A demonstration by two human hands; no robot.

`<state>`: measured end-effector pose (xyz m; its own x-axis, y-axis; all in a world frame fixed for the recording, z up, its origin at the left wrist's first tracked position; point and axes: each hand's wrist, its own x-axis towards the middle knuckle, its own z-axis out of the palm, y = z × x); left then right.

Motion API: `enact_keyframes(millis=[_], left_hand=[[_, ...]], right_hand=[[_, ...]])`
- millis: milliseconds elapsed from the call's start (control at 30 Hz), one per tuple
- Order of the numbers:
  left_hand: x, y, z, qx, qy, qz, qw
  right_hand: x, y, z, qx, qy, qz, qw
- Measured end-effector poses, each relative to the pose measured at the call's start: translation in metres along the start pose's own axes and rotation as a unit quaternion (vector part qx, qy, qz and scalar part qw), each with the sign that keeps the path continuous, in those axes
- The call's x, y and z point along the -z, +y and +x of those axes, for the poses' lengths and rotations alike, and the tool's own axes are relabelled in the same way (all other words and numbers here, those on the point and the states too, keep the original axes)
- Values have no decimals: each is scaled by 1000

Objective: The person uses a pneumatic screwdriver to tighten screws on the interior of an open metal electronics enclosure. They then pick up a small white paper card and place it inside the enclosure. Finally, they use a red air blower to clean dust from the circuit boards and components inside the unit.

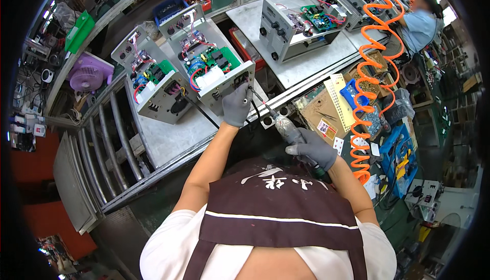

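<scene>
With the grey-gloved right hand (314, 148), holding a silver-grey, elongated power screwdriver (287, 128), grip closed around its body, probably for aiming the thin metal bit (262, 101) at the panel. With the grey-gloved left hand (236, 108), seemingly touching the grey metal panel (220, 91) of an uncovered chassis (213, 61), perhaps for steadying; impossible to tell that grip's opening or contents. Placed on the grey metal surface (178, 137) at left, beside a similar grey chassis (150, 85), with panel facing near, likely for easy reach.

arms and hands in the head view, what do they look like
The left hand and right hand wear grey gloves reaching about the wrists. The forearms are bare below white short sleeves.
</scene>
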<state>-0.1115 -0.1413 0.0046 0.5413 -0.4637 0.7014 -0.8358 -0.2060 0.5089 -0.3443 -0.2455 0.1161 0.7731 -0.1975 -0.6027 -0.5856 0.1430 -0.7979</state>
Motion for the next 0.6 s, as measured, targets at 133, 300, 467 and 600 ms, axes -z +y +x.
enact_keyframes(millis=[133,300,467,600], left_hand=[[-1,-1,-1,-7,-7,3,1000],[-1,-2,-1,25,3,-19,999],[1,5,4,97,2,-62,993],[-3,5,1,134,12,-70,988]], right_hand=[[2,-6,-3,-21,2,4,1000],[-2,-9,-1,28,16,-25,999],[-5,3,7,-2,-3,34,999],[-14,-7,3,10,-8,34,999]])
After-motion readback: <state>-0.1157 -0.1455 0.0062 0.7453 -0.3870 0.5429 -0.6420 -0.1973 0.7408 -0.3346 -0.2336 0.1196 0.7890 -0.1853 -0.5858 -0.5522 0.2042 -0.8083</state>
